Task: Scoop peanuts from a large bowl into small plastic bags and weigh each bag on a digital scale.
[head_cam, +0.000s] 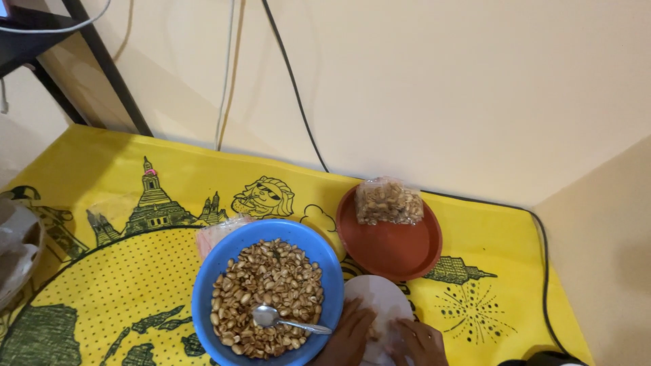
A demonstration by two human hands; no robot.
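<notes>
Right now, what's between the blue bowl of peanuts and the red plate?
Head view: only a narrow strip of the yellow printed tablecloth separates the blue bowl from the red plate; nothing else lies there. The white bag sits just below.

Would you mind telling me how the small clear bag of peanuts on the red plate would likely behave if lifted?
The bag of peanuts looks like thin soft plastic, so it would probably sag and shift as the loose nuts settle. It seems small and bulging, so likely fairly light. Lying slumped on the red plate, it seems unlikely to roll.
</notes>
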